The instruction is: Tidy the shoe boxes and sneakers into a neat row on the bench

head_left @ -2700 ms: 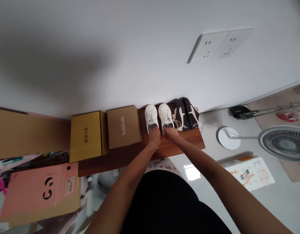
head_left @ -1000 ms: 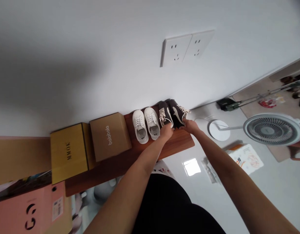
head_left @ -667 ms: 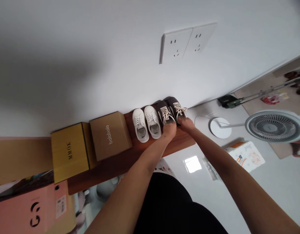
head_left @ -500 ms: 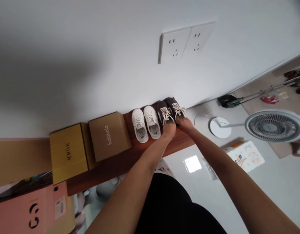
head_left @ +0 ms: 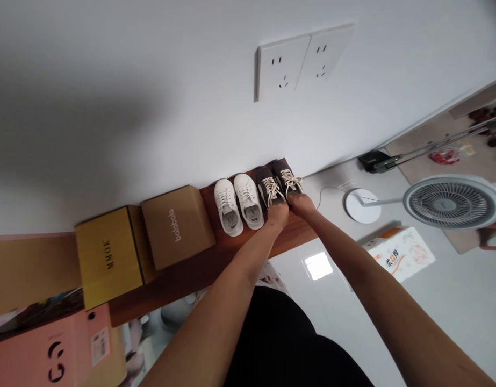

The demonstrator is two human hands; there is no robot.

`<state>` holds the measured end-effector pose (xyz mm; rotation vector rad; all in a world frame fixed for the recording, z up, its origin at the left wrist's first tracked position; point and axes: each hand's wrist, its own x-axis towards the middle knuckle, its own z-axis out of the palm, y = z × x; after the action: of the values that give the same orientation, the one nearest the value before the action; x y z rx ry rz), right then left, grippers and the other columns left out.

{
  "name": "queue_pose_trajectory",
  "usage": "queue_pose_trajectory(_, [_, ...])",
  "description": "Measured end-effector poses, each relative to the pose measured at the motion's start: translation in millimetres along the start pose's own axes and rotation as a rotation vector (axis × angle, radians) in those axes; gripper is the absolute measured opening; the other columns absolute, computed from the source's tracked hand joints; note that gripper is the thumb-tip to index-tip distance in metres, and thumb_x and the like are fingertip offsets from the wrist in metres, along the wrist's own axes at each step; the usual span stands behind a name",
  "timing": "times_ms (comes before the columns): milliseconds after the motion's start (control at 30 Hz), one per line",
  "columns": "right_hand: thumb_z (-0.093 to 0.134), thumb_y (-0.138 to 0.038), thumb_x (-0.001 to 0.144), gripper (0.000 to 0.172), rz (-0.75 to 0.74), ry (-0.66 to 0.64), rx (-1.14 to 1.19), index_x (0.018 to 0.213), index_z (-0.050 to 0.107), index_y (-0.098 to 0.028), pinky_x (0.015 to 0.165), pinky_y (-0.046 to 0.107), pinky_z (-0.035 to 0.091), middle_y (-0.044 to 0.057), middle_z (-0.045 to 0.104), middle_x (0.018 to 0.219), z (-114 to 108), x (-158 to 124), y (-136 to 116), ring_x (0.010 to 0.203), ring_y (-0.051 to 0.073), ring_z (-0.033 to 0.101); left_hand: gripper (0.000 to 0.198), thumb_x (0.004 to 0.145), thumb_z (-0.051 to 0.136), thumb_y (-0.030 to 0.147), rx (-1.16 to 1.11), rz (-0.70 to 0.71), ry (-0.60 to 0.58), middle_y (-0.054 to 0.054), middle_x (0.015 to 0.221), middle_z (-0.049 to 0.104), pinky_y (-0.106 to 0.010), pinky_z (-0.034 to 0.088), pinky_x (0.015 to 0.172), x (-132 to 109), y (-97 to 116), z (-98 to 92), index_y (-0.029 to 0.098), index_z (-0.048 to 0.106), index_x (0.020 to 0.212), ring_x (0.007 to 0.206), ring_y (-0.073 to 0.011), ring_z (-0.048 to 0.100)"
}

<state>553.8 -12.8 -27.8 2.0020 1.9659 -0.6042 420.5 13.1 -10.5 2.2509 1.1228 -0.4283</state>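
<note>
Two dark sneakers with cream laces stand side by side at the right end of a brown wooden shelf (head_left: 288,244), toes toward the wall. My left hand (head_left: 278,213) is closed on the heel of the left dark sneaker (head_left: 269,185). On the heel of the right dark sneaker (head_left: 287,174) my right hand (head_left: 301,203) is closed too. The fingertips of both hands are hidden inside or behind the heels. Just left of them sits a pair of white sneakers, a left one (head_left: 227,204) and a right one (head_left: 248,199).
Left along the shelf stand a brown shoebox (head_left: 177,228) and a yellow box (head_left: 110,255). A pink box (head_left: 50,349) lies lower left. At right on the floor are a white fan (head_left: 451,201) and a white tissue pack (head_left: 404,252). Wall sockets (head_left: 284,67) sit above.
The view has shifted slightly, so everything sits a little further left. Both hands stay on the dark sneakers, which stand in nearly the same place beside the white pair.
</note>
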Motion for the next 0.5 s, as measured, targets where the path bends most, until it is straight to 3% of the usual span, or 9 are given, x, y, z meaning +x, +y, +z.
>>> queue_pose_trajectory(267, [0.046,-0.020,0.098,0.027,0.007,0.020,-0.020,0.113,0.064,-0.006,0.096,0.036,0.044,0.024,0.070,0.117,3.2,-0.8,-3.9,0.111,0.029,0.065,0.034,0.093,0.051,0.007,0.040,-0.017,0.011,-0.023,0.112,0.071,-0.039,0.048,0.103,-3.6,0.4,-3.5,0.004,0.059,0.127,0.119,-0.0301,0.066])
queue_pose_trajectory(500, [0.050,-0.023,0.098,0.023,0.055,-0.001,-0.053,0.111,0.064,-0.009,0.092,0.035,0.045,0.023,0.071,0.113,0.8,-4.7,-9.2,0.106,0.028,0.067,0.036,0.095,0.056,0.018,0.039,0.022,0.053,-0.023,0.118,0.068,-0.039,0.048,0.102,-13.2,-3.6,-10.5,0.007,0.053,0.130,0.121,-0.0301,0.064])
